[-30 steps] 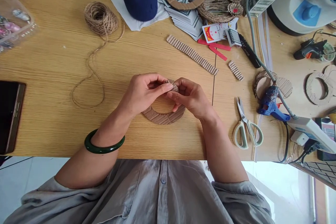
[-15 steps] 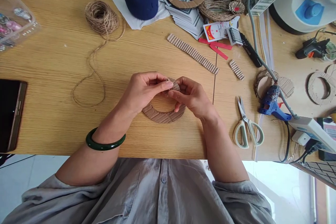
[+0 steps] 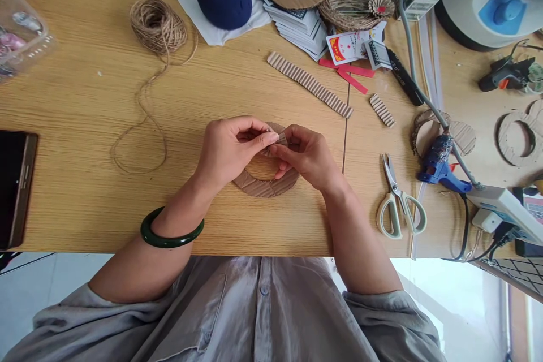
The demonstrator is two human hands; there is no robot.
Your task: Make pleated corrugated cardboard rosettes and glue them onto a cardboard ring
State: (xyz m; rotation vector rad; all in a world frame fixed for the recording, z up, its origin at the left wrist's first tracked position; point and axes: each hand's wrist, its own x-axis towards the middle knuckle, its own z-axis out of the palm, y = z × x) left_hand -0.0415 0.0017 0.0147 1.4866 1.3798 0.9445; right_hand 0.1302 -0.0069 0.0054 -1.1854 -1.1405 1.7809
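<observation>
Right, left hand (image 3: 224,147) and right hand (image 3: 313,157) both pinched on a small ribbed cardboard piece (image 3: 281,138), partly hidden by fingers. Cardboard ring (image 3: 266,188) is directly below the grip; can't tell if they touch. Corrugated strip (image 3: 309,84) lies just beyond the grip, scissors (image 3: 395,197) off right, twine ball (image 3: 158,25) farther out left.

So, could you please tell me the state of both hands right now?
Left hand: closed, pinching a small pleated cardboard piece.
Right hand: closed, fingertips on the same piece from the other side.
</observation>
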